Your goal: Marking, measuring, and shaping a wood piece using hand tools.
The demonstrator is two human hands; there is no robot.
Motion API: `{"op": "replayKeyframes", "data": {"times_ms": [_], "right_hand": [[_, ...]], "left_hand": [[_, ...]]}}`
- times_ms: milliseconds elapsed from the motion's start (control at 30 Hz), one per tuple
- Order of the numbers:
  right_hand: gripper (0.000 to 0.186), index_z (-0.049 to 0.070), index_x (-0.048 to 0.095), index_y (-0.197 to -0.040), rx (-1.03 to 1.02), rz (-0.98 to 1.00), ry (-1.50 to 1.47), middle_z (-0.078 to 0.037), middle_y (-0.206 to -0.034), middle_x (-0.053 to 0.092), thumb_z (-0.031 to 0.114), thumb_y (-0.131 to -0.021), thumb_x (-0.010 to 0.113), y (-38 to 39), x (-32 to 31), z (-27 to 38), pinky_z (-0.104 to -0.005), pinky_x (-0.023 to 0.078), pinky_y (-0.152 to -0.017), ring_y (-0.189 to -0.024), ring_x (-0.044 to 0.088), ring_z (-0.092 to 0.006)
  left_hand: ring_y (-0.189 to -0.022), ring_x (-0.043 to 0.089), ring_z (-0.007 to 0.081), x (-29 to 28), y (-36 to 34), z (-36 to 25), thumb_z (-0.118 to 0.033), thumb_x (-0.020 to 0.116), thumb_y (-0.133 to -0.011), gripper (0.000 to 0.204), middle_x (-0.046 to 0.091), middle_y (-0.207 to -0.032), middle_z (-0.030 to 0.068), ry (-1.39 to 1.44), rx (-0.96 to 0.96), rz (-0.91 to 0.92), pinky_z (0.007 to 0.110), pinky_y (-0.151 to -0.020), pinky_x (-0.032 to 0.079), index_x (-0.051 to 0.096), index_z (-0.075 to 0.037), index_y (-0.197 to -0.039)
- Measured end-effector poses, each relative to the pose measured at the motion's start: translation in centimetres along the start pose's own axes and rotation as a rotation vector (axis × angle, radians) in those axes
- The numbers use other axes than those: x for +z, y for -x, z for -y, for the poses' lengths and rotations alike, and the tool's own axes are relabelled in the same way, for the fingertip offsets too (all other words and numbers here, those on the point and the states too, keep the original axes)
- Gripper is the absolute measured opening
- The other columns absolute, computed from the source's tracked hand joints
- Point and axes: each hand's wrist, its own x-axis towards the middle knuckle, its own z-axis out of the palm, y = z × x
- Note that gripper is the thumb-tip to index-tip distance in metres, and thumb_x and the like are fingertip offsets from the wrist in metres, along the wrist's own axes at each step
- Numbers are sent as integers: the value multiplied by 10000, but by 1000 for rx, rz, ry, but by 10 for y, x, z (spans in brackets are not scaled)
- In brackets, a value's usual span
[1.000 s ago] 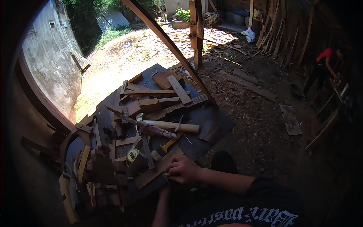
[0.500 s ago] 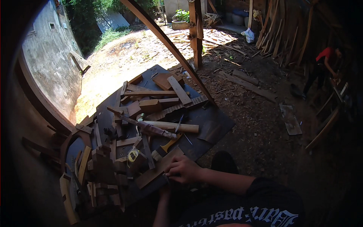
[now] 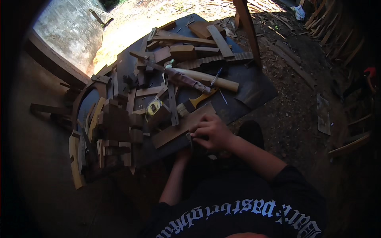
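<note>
My right hand [image 3: 211,133] is at the near edge of the dark tabletop [image 3: 254,93], beside a flat wooden board [image 3: 174,131]. Its fingers are bent and pinched together at the edge; what they hold is too small and dark to name. Below the edge, my left hand [image 3: 183,156] reaches up close to the right one, its fingers hidden in shadow. Just beyond the board lie a paintbrush [image 3: 203,98] with a yellow handle and a yellow tape measure [image 3: 154,106]. A tool with a cloth-wrapped handle [image 3: 188,81] rests across a thick wooden handle [image 3: 228,84].
Wood offcuts [image 3: 182,52] crowd the far side of the table, and stacked blocks [image 3: 115,121] fill its left. A wooden post [image 3: 251,33] rises at the far right corner. Planks [image 3: 291,63] lie on the ground at right, where a person in red [image 3: 371,77] partly shows.
The view has tilted down and shifted, so the table appears higher and more of my shirt and left forearm shows. Both hands stay together at the table's near edge.
</note>
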Motion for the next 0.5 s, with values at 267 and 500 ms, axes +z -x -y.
{"op": "replayKeyframes", "data": {"times_ms": [267, 500], "right_hand": [[92, 144, 756, -868, -3, -20, 4, 65, -1014, 723, 174, -788, 790, 3, 1, -13, -377, 480, -867, -959, 608, -214], [107, 147, 751, -882, 2, -28, -12, 78, -1032, 721, 200, -793, 782, 7, 6, -9, -395, 462, -871, -988, 597, -215]], "left_hand": [[-1358, 500, 320, -68, -2, -81, -307, 569, -994, 468, 565, -1374, 187, 280, -3, 204, 428, -1119, 384, 522, -37, -1373], [-1296, 562, 283, -79, -2, -90, -286, 591, -990, 424, 613, -1334, 153, 383, -92, 111, 423, -1060, 436, 557, -47, -1339]]}}
